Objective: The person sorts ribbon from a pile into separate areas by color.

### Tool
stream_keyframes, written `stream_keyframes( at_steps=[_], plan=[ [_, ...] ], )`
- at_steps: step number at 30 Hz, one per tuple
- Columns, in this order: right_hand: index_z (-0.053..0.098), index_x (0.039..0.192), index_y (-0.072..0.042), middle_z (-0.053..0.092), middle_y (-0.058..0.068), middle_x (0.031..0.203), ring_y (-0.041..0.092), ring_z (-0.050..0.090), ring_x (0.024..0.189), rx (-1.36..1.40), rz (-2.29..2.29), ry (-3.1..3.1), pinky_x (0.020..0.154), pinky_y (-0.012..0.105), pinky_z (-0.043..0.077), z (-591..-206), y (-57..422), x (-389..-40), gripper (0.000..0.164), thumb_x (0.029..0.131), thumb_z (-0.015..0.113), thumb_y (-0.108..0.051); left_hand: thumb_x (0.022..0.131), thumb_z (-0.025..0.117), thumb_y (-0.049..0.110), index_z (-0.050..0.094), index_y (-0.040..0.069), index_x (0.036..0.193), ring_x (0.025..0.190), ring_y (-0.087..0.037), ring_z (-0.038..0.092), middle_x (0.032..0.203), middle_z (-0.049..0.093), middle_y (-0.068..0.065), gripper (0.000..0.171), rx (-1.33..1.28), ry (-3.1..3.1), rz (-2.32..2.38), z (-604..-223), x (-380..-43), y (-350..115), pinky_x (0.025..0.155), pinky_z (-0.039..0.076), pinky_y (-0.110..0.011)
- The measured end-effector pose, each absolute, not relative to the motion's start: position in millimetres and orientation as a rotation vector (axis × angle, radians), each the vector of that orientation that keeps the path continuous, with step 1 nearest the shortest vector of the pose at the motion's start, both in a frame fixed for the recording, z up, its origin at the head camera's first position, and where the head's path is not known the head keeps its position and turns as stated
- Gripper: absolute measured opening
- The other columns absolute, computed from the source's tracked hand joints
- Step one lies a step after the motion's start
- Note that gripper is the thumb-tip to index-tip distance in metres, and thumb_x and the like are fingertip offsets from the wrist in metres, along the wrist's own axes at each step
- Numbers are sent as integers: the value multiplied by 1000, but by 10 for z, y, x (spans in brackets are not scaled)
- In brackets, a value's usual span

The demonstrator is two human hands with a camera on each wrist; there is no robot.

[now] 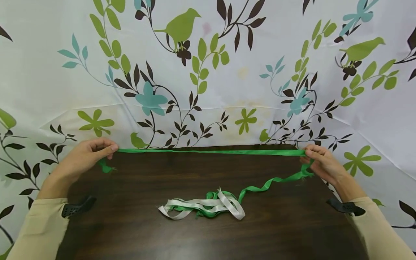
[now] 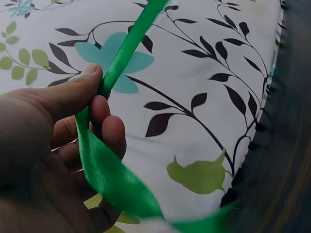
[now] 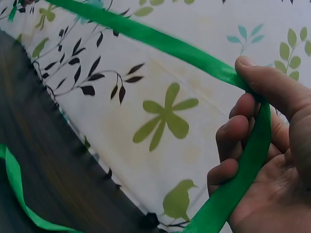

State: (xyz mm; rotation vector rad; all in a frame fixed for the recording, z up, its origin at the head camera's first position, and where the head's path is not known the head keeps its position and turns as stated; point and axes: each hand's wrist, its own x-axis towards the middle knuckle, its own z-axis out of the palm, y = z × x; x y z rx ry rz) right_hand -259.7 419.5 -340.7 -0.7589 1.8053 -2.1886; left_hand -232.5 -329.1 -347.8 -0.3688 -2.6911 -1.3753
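A green ribbon (image 1: 211,151) is stretched straight across the far side of the table between both hands. My left hand (image 1: 86,155) pinches it between thumb and forefinger, and a short frayed tail (image 1: 105,167) dangles below. In the left wrist view that tail of ribbon (image 2: 116,182) hangs twisted past the fingers. At the other end my right hand (image 1: 323,164) pinches the ribbon (image 3: 184,56) the same way. From there a loose length curls down over the tabletop to a pile of white ribbon (image 1: 201,205) and green ribbon at the middle.
The dark wooden table (image 1: 130,238) has its far edge against a white cloth (image 1: 247,79) printed with birds, leaves and flowers. Dark bands (image 1: 78,206) circle both wrists over beige sleeves (image 1: 42,231).
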Motion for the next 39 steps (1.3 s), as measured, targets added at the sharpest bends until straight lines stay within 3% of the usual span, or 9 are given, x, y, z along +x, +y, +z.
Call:
stream_keyframes(
  at_steps=[7, 14, 19, 24, 28, 34, 39],
  plan=[
    [65, 101, 2, 51, 9, 80, 30, 28, 73, -762, -2188, 1806, 71, 39, 26, -3488, 4388, -2554, 34, 109, 32, 8, 104, 61, 36, 65, -1, 111, 84, -19, 53, 91, 61, -10, 38, -322, -2684, -1412, -3546, -2408, -3307, 67, 43, -32],
    [66, 104, 3, 59, 8, 83, 25, 47, 76, -678, -2128, 1963, 72, 33, 42, -3560, 4520, -2510, 31, 106, 36, 12, 105, 60, 38, 64, -2, 115, 86, -16, 57, 89, 66, -9, 41, -223, -2630, -1403, -3607, -2485, -3391, 72, 43, -25],
    [66, 105, 1, 64, 5, 88, 19, 57, 79, -602, -2057, 2117, 71, 30, 46, -3610, 4592, -2484, 26, 104, 43, 13, 104, 61, 36, 66, 2, 114, 80, -8, 60, 84, 68, 1, 35, -136, -2525, -1465, -3673, -2516, -3490, 68, 45, -21],
    [65, 110, 2, 65, 6, 92, 19, 57, 77, -609, -2096, 2043, 69, 28, 48, -3657, 4667, -2513, 28, 104, 40, 15, 101, 64, 41, 68, 7, 114, 73, -6, 62, 80, 66, 10, 36, 36, -2420, -1566, -3722, -2482, -3596, 64, 46, -18],
    [63, 112, 4, 63, 8, 91, 22, 52, 75, -654, -2137, 1947, 68, 28, 47, -3684, 4705, -2562, 30, 105, 36, 15, 100, 63, 44, 67, 9, 113, 73, -5, 61, 79, 65, 9, 38, 123, -2411, -1574, -3772, -2462, -3674, 63, 45, -18],
    [67, 113, 3, 70, 8, 98, 18, 61, 83, -593, -2268, 1864, 77, 28, 51, -3718, 4734, -2592, 36, 106, 33, 13, 103, 59, 45, 64, 3, 120, 76, -3, 61, 81, 68, 12, 46, 95, -2523, -1446, -3882, -2523, -3730, 68, 43, -19],
    [69, 121, 2, 72, 8, 106, 18, 67, 92, -460, -2320, 1925, 82, 29, 54, -3786, 4801, -2616, 35, 106, 40, 12, 104, 57, 45, 61, -3, 128, 80, -3, 63, 85, 69, 14, 54, 57, -2597, -1392, -3938, -2548, -3748, 69, 43, -23]
  ],
)
